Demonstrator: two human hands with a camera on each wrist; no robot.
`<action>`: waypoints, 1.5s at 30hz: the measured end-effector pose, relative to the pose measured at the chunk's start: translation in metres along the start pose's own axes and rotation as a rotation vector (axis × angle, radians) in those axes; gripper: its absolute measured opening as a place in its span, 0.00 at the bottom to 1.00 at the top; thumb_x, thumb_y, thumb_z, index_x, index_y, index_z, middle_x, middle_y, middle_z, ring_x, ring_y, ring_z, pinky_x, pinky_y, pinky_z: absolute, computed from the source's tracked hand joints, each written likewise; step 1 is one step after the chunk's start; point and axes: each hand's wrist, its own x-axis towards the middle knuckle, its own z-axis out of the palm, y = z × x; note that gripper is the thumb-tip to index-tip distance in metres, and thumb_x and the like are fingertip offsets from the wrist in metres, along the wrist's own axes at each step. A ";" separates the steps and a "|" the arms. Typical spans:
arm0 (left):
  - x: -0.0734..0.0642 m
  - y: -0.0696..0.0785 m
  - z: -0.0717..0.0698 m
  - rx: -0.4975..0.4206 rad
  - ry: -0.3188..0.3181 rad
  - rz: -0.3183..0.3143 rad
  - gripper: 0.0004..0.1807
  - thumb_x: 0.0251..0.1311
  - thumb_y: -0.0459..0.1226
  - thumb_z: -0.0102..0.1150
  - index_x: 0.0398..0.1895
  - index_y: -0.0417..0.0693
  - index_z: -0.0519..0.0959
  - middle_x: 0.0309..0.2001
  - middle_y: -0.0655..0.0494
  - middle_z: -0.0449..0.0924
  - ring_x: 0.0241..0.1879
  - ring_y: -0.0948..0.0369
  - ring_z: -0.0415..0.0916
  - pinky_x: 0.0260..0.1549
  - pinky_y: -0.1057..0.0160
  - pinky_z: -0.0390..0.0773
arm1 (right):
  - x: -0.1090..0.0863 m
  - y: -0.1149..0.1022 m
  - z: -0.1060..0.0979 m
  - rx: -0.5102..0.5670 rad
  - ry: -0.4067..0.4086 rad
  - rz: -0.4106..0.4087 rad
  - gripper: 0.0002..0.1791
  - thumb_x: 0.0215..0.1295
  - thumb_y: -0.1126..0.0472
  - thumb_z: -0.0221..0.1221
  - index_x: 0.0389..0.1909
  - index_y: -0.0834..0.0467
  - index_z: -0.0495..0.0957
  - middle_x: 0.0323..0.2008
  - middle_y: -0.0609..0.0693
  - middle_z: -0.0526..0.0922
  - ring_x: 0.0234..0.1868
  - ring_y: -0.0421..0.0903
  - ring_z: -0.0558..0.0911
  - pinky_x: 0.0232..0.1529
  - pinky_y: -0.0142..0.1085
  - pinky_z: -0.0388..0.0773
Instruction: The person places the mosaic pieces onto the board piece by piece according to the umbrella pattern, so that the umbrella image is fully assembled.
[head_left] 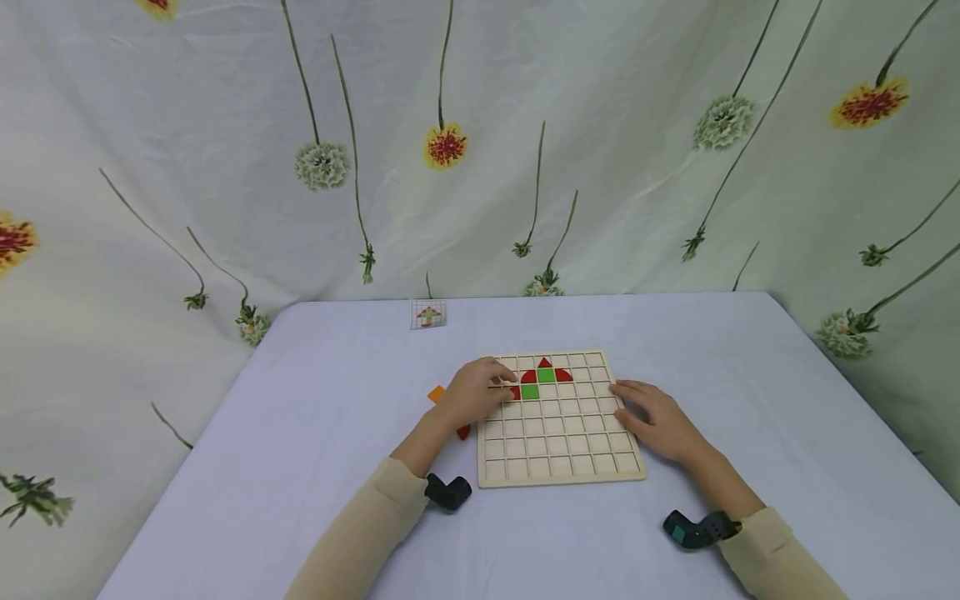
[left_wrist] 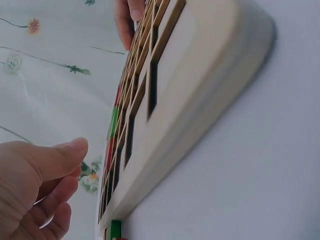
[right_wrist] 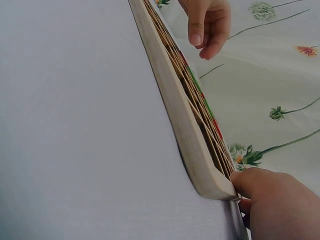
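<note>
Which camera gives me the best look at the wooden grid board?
The head view: it shows most of the wooden grid board from above, with the left hand hiding one part. Both wrist views show it steeply slanted, mainly a rim, its squares foreshortened.

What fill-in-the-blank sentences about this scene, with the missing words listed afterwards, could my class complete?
1. In the head view, the right hand touches the ____ edge of the grid board.
2. The triangle on the board is coloured ____.
3. Directly below that triangle in the head view is a square coloured ____.
4. In the head view, the orange piece lies to the ____ of the board.

Missing words: right; red; green; left.
</note>
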 end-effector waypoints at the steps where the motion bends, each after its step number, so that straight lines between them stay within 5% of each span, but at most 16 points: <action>1: -0.002 -0.003 -0.001 -0.004 0.006 -0.004 0.09 0.58 0.34 0.67 0.42 0.46 0.85 0.41 0.56 0.81 0.41 0.58 0.77 0.42 0.59 0.76 | 0.000 0.000 0.000 0.000 0.000 0.001 0.24 0.70 0.58 0.57 0.62 0.66 0.72 0.61 0.64 0.73 0.64 0.65 0.68 0.61 0.60 0.62; 21: -0.042 -0.037 -0.040 -0.021 0.057 -0.246 0.08 0.62 0.36 0.63 0.44 0.48 0.85 0.43 0.55 0.80 0.44 0.56 0.74 0.42 0.60 0.79 | -0.001 -0.002 -0.001 0.011 -0.005 0.013 0.24 0.70 0.58 0.57 0.63 0.66 0.72 0.62 0.65 0.72 0.65 0.66 0.67 0.62 0.61 0.61; 29: -0.056 -0.055 -0.047 -0.018 0.072 -0.242 0.09 0.63 0.33 0.61 0.45 0.45 0.84 0.45 0.52 0.82 0.48 0.52 0.75 0.51 0.51 0.76 | -0.001 -0.001 0.000 0.017 0.007 0.012 0.24 0.70 0.57 0.57 0.63 0.65 0.73 0.62 0.64 0.73 0.65 0.66 0.67 0.62 0.61 0.61; 38: -0.065 -0.069 -0.046 -0.018 -0.012 -0.147 0.19 0.62 0.27 0.59 0.57 0.41 0.80 0.56 0.48 0.79 0.61 0.48 0.70 0.60 0.46 0.67 | 0.000 0.002 0.002 0.025 -0.009 0.028 0.25 0.69 0.57 0.57 0.63 0.65 0.72 0.62 0.64 0.72 0.65 0.65 0.66 0.62 0.60 0.61; 45: -0.066 -0.072 -0.044 0.019 0.059 -0.129 0.15 0.60 0.29 0.63 0.52 0.42 0.83 0.51 0.49 0.82 0.57 0.49 0.73 0.58 0.47 0.69 | 0.000 0.000 0.001 0.026 -0.007 0.029 0.25 0.69 0.58 0.57 0.63 0.66 0.72 0.62 0.65 0.72 0.65 0.66 0.66 0.62 0.61 0.61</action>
